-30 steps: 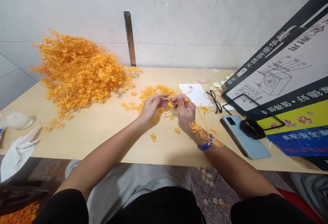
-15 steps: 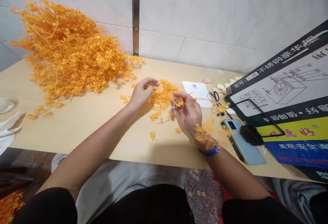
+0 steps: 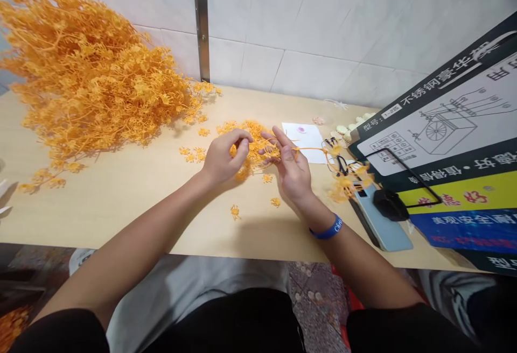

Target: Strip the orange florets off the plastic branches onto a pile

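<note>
The large orange heap (image 3: 100, 84) takes up the left of the table (image 3: 113, 191); the smaller pile (image 3: 255, 154) lies about the two hands. The left hand (image 3: 225, 156) is loosely curled; whether it grips anything, I cannot tell. The right hand (image 3: 295, 175), fingers partly spread, pins a sprig (image 3: 350, 182) under its thumb, the blurred flowery end trailing rightward. A light pinch should spare the thin stem; loose florets (image 3: 235, 212) are best kept clear of the wrists.

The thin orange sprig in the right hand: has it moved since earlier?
Yes, rightward: the thin orange sprig swung from the blue wristband toward the upper end of the flat pale-blue phone.
</note>
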### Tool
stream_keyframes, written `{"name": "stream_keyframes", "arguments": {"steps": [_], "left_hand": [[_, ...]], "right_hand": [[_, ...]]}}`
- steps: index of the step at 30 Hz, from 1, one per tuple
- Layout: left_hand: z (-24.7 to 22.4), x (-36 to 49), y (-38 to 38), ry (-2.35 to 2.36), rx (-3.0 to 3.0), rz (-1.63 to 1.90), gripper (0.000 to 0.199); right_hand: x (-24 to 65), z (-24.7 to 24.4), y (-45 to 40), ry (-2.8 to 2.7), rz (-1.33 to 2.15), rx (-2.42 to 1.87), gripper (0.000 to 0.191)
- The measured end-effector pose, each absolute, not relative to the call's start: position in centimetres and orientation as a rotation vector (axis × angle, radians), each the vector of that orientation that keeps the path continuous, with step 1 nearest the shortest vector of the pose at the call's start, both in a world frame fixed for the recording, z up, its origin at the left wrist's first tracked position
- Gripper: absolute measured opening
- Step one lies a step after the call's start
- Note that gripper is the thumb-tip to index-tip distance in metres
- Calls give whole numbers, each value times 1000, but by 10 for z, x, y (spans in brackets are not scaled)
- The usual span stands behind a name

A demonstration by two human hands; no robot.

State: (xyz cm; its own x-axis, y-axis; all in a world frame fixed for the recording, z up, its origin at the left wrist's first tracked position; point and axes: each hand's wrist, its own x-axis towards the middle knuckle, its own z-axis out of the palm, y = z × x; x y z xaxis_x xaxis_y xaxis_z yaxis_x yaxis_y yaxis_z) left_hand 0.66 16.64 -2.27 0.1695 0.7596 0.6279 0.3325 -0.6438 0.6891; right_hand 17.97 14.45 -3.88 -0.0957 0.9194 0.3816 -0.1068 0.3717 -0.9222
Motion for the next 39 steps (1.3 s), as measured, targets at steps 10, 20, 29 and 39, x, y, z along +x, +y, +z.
{"name": "stream_keyframes", "arguments": {"steps": [10,20,29,39], "left_hand": [[-21,26,158,756,1683,1131,27],[-8,23,150,725,1532,1255,24],[-6,19,163,780,1206,1262,38],[-10,0,183,884,732,1344,20]], "right_hand": [[179,-32,141,-1582,849,-789,47],[181,-31,138,-1563,817,-864,38],[177,-23,134,-1449,864,-922,42],[182,-30,134,-1563,790,-964,43]]}}
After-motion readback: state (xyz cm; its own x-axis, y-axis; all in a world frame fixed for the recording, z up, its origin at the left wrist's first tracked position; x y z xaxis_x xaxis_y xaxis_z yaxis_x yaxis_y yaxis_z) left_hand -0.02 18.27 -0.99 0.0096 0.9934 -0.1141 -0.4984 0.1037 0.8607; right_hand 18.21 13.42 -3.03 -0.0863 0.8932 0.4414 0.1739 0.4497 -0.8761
